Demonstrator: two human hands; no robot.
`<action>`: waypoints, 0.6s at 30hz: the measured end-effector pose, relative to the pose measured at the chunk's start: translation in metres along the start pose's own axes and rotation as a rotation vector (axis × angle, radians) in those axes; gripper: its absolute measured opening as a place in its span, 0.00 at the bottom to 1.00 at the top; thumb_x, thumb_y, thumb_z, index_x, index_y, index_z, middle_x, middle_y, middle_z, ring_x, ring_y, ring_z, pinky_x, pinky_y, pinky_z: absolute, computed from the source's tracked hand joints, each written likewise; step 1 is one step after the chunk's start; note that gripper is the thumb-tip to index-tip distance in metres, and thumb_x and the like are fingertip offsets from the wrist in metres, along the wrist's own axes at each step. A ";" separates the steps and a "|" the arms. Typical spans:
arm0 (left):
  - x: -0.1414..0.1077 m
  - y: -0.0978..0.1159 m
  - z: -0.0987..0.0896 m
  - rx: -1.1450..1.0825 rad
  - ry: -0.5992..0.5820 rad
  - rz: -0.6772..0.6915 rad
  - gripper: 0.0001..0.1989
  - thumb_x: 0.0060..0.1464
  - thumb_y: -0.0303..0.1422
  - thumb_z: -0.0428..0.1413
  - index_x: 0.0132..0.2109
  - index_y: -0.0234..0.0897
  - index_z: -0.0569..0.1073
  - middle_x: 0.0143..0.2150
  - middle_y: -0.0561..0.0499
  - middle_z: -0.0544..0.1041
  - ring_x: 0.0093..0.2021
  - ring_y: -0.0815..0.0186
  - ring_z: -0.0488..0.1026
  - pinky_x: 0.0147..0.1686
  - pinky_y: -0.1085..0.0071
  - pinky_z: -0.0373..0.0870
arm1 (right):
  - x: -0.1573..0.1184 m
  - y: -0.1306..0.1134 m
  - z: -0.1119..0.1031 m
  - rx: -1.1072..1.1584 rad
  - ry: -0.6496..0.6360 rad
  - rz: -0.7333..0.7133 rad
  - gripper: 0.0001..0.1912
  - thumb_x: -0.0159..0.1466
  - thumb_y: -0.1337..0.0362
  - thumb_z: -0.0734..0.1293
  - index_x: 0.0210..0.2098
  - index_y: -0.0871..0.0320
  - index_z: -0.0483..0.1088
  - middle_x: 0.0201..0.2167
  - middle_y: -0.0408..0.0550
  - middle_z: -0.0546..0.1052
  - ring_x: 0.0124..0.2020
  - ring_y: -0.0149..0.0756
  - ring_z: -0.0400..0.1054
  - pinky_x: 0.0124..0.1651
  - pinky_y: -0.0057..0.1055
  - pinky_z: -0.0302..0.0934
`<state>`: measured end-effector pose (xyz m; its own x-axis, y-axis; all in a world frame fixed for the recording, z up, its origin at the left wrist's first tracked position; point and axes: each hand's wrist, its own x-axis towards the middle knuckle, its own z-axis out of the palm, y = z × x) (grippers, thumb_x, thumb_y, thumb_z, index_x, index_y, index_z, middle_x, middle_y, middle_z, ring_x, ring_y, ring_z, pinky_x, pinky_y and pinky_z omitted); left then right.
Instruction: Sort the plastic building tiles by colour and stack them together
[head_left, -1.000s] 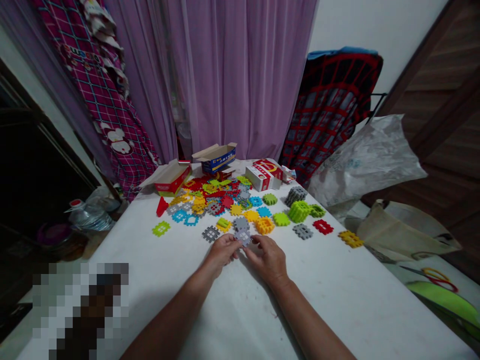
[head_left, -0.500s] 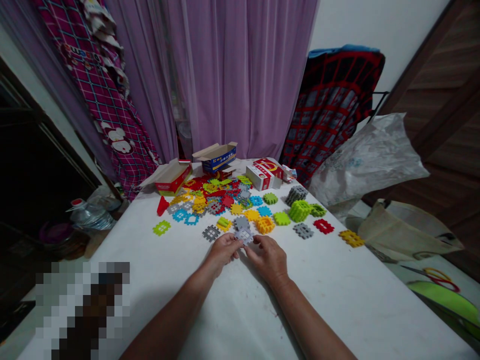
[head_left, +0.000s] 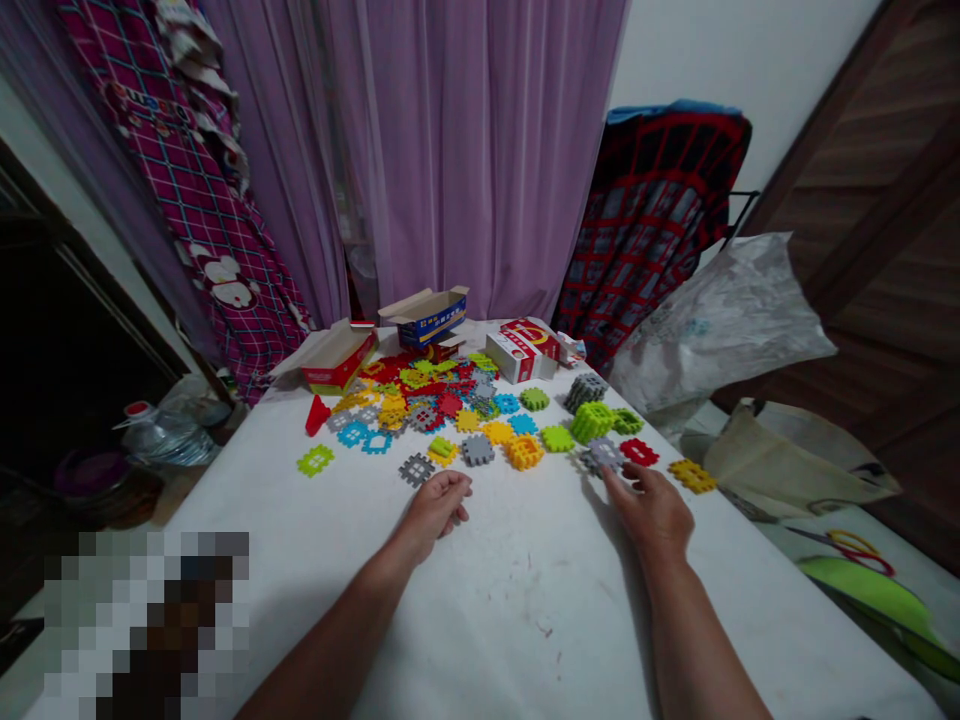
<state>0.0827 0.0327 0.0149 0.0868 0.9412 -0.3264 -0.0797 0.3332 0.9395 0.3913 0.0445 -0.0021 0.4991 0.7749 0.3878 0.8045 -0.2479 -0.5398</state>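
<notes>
My right hand (head_left: 654, 510) pinches a light grey square interlocking tile (head_left: 604, 452) by its near edge. The tile is over the place of a darker grey tile, now mostly hidden under it. A red tile (head_left: 639, 452) lies just right of it, and a stacked green block (head_left: 592, 422) stands behind. My left hand (head_left: 439, 508) rests near the middle of the table with its fingers curled and nothing visible in them. Close by it are a dark grey window tile (head_left: 416, 470) and a solid grey tile (head_left: 478, 450). An orange cube-like block (head_left: 524, 453) sits between the hands.
A heap of coloured tiles (head_left: 450, 402) spreads across the back of the white table (head_left: 487, 620). Open boxes, one red (head_left: 339, 376) and one blue (head_left: 431, 325), stand behind it, beside a red-and-white box (head_left: 517, 362). A yellow tile (head_left: 693, 476) lies by the right edge.
My right hand has moved right, away from my left, carrying the light grey tile to the grey tile there. My left hand has let go of the tile and stayed nearly in place.
</notes>
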 end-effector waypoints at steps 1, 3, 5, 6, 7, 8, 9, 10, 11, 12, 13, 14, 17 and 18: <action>0.000 0.000 0.000 0.003 -0.004 -0.004 0.24 0.41 0.51 0.64 0.37 0.36 0.70 0.36 0.52 0.73 0.20 0.79 0.65 0.13 0.80 0.44 | 0.004 0.006 -0.004 -0.035 -0.012 0.032 0.28 0.55 0.41 0.62 0.38 0.57 0.78 0.37 0.53 0.79 0.37 0.45 0.71 0.36 0.36 0.61; 0.000 -0.001 -0.001 0.008 -0.013 -0.004 0.24 0.41 0.49 0.64 0.37 0.36 0.71 0.36 0.52 0.74 0.20 0.79 0.66 0.13 0.80 0.44 | 0.010 0.015 -0.010 -0.089 -0.041 0.086 0.26 0.55 0.43 0.64 0.39 0.56 0.78 0.40 0.52 0.79 0.40 0.46 0.71 0.37 0.37 0.62; -0.001 -0.001 -0.001 0.009 -0.022 0.005 0.24 0.41 0.49 0.64 0.38 0.36 0.71 0.36 0.52 0.74 0.21 0.78 0.66 0.13 0.80 0.45 | 0.012 0.020 -0.015 -0.134 -0.075 0.139 0.25 0.55 0.45 0.64 0.40 0.55 0.78 0.41 0.52 0.79 0.42 0.46 0.71 0.38 0.37 0.62; -0.001 -0.001 -0.001 0.009 -0.025 0.009 0.24 0.41 0.49 0.64 0.39 0.36 0.71 0.36 0.52 0.74 0.21 0.78 0.67 0.13 0.80 0.46 | 0.013 0.022 -0.018 -0.159 -0.093 0.163 0.25 0.56 0.45 0.64 0.41 0.55 0.78 0.42 0.52 0.79 0.44 0.47 0.71 0.39 0.36 0.62; -0.001 -0.001 -0.002 0.009 -0.026 0.010 0.24 0.41 0.49 0.64 0.39 0.35 0.71 0.36 0.51 0.74 0.21 0.78 0.67 0.13 0.80 0.46 | 0.013 0.024 -0.020 -0.186 -0.112 0.184 0.25 0.56 0.45 0.64 0.42 0.55 0.78 0.43 0.53 0.79 0.44 0.47 0.71 0.39 0.37 0.63; -0.001 0.000 -0.002 0.011 -0.026 0.010 0.24 0.41 0.48 0.64 0.39 0.35 0.71 0.36 0.51 0.74 0.21 0.78 0.67 0.13 0.80 0.47 | 0.014 0.026 -0.022 -0.215 -0.132 0.198 0.25 0.57 0.45 0.63 0.43 0.55 0.78 0.44 0.53 0.79 0.45 0.48 0.71 0.39 0.37 0.63; -0.001 0.000 -0.002 0.014 -0.026 0.007 0.24 0.40 0.48 0.64 0.39 0.35 0.71 0.36 0.51 0.74 0.21 0.78 0.67 0.13 0.80 0.47 | 0.014 0.028 -0.023 -0.245 -0.151 0.206 0.26 0.58 0.45 0.63 0.44 0.55 0.78 0.45 0.54 0.79 0.46 0.49 0.71 0.39 0.37 0.63; -0.001 0.000 -0.002 0.018 -0.026 0.002 0.24 0.40 0.48 0.64 0.39 0.35 0.71 0.36 0.51 0.74 0.21 0.77 0.67 0.13 0.80 0.47 | 0.013 0.029 -0.024 -0.273 -0.168 0.210 0.26 0.58 0.44 0.62 0.45 0.55 0.78 0.46 0.54 0.79 0.47 0.50 0.71 0.39 0.37 0.63; -0.001 0.001 -0.002 0.021 -0.025 0.000 0.24 0.40 0.48 0.64 0.39 0.35 0.71 0.36 0.51 0.74 0.21 0.77 0.67 0.13 0.80 0.46 | 0.013 0.031 -0.025 -0.299 -0.180 0.214 0.27 0.59 0.44 0.62 0.45 0.55 0.78 0.46 0.54 0.79 0.47 0.50 0.71 0.39 0.37 0.63; -0.001 0.001 -0.002 0.022 -0.027 0.000 0.24 0.41 0.48 0.64 0.39 0.35 0.72 0.36 0.51 0.74 0.21 0.77 0.67 0.13 0.80 0.46 | 0.012 0.032 -0.025 -0.318 -0.190 0.215 0.27 0.59 0.44 0.62 0.45 0.54 0.79 0.46 0.55 0.79 0.47 0.51 0.71 0.38 0.37 0.63; -0.001 0.001 -0.002 0.022 -0.030 0.001 0.23 0.41 0.48 0.64 0.39 0.35 0.72 0.36 0.51 0.74 0.21 0.77 0.67 0.13 0.80 0.46 | 0.011 0.033 -0.025 -0.332 -0.196 0.217 0.26 0.59 0.43 0.62 0.44 0.54 0.79 0.46 0.55 0.79 0.47 0.51 0.71 0.38 0.37 0.63; -0.001 0.001 -0.002 0.022 -0.033 0.002 0.23 0.41 0.47 0.64 0.39 0.35 0.72 0.36 0.51 0.74 0.21 0.77 0.67 0.13 0.80 0.47 | 0.011 0.033 -0.025 -0.340 -0.197 0.219 0.26 0.59 0.43 0.61 0.44 0.53 0.79 0.46 0.55 0.79 0.47 0.51 0.71 0.38 0.37 0.63; 0.000 0.000 -0.003 0.025 -0.040 0.004 0.22 0.42 0.47 0.64 0.38 0.35 0.72 0.35 0.51 0.74 0.21 0.77 0.67 0.13 0.80 0.48 | 0.008 0.033 -0.026 -0.346 -0.192 0.230 0.26 0.59 0.43 0.61 0.43 0.54 0.79 0.45 0.57 0.79 0.46 0.51 0.72 0.38 0.38 0.64; 0.000 0.000 -0.003 0.026 -0.043 0.004 0.23 0.41 0.47 0.64 0.38 0.35 0.72 0.35 0.51 0.74 0.22 0.77 0.67 0.13 0.80 0.48 | 0.007 0.033 -0.027 -0.347 -0.193 0.235 0.26 0.59 0.44 0.61 0.44 0.54 0.79 0.45 0.57 0.79 0.46 0.52 0.72 0.38 0.39 0.64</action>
<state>0.0794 0.0328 0.0148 0.1289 0.9391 -0.3186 -0.0545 0.3275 0.9433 0.4303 0.0263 0.0033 0.6382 0.7603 0.1208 0.7534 -0.5845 -0.3014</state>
